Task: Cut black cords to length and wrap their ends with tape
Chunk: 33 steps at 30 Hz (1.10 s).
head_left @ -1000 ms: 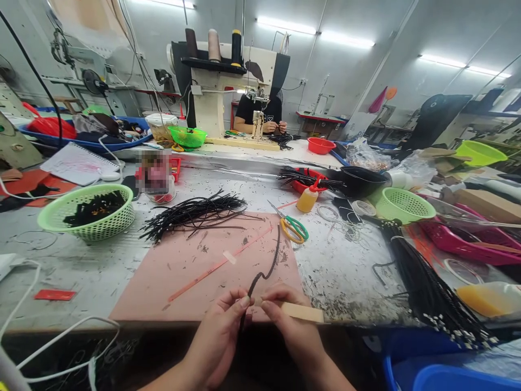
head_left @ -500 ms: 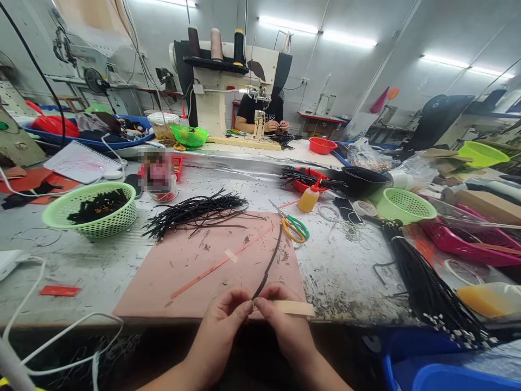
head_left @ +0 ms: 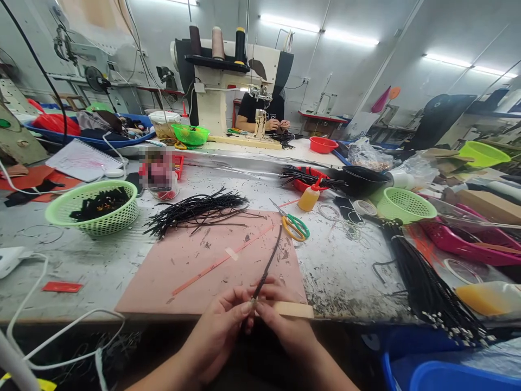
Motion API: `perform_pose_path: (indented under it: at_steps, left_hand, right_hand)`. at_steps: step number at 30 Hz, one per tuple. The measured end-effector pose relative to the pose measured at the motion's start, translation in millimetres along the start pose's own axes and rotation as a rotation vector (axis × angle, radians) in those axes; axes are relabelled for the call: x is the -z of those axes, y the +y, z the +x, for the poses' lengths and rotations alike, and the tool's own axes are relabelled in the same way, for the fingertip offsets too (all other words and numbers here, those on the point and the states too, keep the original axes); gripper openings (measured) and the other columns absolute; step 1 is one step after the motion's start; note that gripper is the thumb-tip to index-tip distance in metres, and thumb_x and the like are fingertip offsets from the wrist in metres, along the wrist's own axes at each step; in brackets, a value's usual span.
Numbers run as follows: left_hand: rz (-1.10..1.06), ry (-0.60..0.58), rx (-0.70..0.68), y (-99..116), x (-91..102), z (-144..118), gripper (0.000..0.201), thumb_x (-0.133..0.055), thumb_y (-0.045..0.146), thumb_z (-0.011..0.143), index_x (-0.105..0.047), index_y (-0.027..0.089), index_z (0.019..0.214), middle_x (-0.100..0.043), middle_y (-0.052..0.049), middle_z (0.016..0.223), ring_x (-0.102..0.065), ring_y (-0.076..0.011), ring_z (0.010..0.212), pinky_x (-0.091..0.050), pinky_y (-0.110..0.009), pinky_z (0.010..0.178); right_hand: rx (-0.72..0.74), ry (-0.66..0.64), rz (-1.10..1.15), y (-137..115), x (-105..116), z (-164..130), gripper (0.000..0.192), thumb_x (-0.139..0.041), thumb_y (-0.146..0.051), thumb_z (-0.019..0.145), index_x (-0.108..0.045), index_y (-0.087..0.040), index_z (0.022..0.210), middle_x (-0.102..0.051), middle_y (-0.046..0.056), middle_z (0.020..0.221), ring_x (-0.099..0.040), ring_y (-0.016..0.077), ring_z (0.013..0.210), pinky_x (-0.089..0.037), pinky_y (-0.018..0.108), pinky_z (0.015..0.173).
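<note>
Straightened since a second ago, the black cord (head_left: 268,265) now runs up across the pink mat (head_left: 195,266) toward the scissors (head_left: 293,225). Left hand (head_left: 220,331) and right hand (head_left: 280,326) both pinch its near end, fingers narrow, at the tabletop (head_left: 345,271) edge beside a wooden strip (head_left: 295,309).

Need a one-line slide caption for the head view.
Both hands, left hand and right hand, pinch a black cord over a pink mat near scissors.
</note>
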<state>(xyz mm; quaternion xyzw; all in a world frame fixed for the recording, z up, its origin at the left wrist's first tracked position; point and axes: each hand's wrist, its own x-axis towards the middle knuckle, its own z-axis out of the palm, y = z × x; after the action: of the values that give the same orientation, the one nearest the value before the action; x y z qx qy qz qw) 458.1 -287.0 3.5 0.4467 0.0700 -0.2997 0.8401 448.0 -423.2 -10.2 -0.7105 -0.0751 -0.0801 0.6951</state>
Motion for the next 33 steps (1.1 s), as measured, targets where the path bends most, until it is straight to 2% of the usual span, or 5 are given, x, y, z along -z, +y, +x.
perform_pose_path:
  at_steps: [5,12,24,27,33]
  left_hand:
    - [-0.021,-0.028,0.075,1.1,-0.4,-0.2,0.021,-0.075,0.026,0.057,-0.056,0.016,0.062,-0.052,0.004,0.051,-0.042,-0.0067,0.048,-0.032,-0.018,0.048]
    - [0.294,0.036,-0.068,3.2,6.0,1.1,0.02,-0.073,0.03,0.059,-0.06,0.015,0.061,-0.058,0.002,0.052,-0.049,-0.0099,0.053,-0.037,-0.022,0.055]
    - [0.037,-0.2,0.296,7.2,1.5,-1.1,0.025,-0.075,0.032,0.053,-0.058,0.014,0.056,-0.05,0.002,0.04,-0.036,-0.0041,0.031,-0.019,-0.017,0.033]
    - [0.147,-0.106,0.218,5.1,6.3,-0.3,0.024,-0.074,0.035,0.055,-0.061,0.015,0.058,-0.055,0.001,0.044,-0.042,-0.0063,0.036,-0.027,-0.018,0.037]
    - [0.748,0.003,-0.265,10.9,8.1,-1.5,0.013,-0.064,0.03,0.067,-0.07,0.02,0.061,-0.065,-0.005,0.06,-0.054,-0.0184,0.06,-0.039,-0.026,0.061]
  right_hand:
    - [-0.058,-0.11,0.122,0.3,3.4,2.4,0.006,-0.061,-0.025,0.071,-0.065,-0.021,0.071,-0.057,0.002,0.076,-0.055,0.0155,0.076,-0.045,0.027,0.069]
    - [0.025,-0.002,-0.106,-3.0,2.9,0.8,0.01,-0.061,-0.015,0.066,-0.054,-0.019,0.061,-0.051,-0.002,0.065,-0.05,0.0119,0.062,-0.042,0.023,0.057]
    - [0.106,-0.337,-0.03,-8.5,14.8,4.3,0.006,-0.053,-0.02,0.075,-0.058,-0.021,0.073,-0.057,0.003,0.078,-0.054,0.0151,0.074,-0.045,0.028,0.067]
    - [0.091,-0.31,-0.062,-5.0,12.6,3.5,0.006,-0.05,-0.021,0.076,-0.055,-0.02,0.074,-0.057,0.002,0.078,-0.054,0.0141,0.072,-0.045,0.027,0.066]
    - [0.061,-0.185,-0.25,-2.4,4.2,2.0,0.004,-0.049,-0.018,0.077,-0.051,-0.021,0.074,-0.056,0.001,0.075,-0.054,0.0132,0.072,-0.045,0.024,0.065]
